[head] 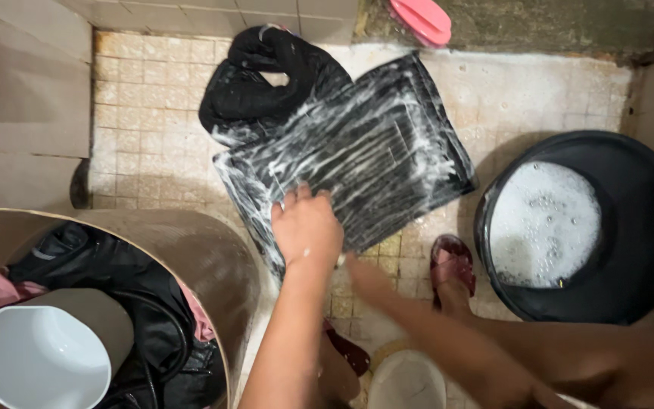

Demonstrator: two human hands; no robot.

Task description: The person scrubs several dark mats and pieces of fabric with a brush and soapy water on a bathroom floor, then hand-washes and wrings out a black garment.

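**Two hands at the lathered black cloth**

Two of your hands worked at one black garment (pixel 357 151), spread flat on the tiled floor (pixel 145 129) and streaked all over with white soap lather. Your left hand (pixel 308 227) lay palm-down on the near edge of that garment, fingers spread and pressed against the wet cloth, gripping nothing. Your right hand (pixel 365 274) sat just beside the same near edge, blurred, so I cannot tell whether it was spread or closed, or whether it held anything.

Touching the garment's far left corner lay a bunched heap of dark clothes (pixel 266 76). Right of the garment, just beside it, stood a black basin (pixel 645 227) holding foamy water. Near the garment's lower right corner was your foot in a maroon sandal (pixel 452 265). Beyond the garment's far edge, a pink slipper (pixel 421 19) rested by the wall. Left of and nearer than the garment stood a large brown tub (pixel 206 250) filled with dark and pink clothes, and a white scoop (pixel 39 356) lay on top of them.
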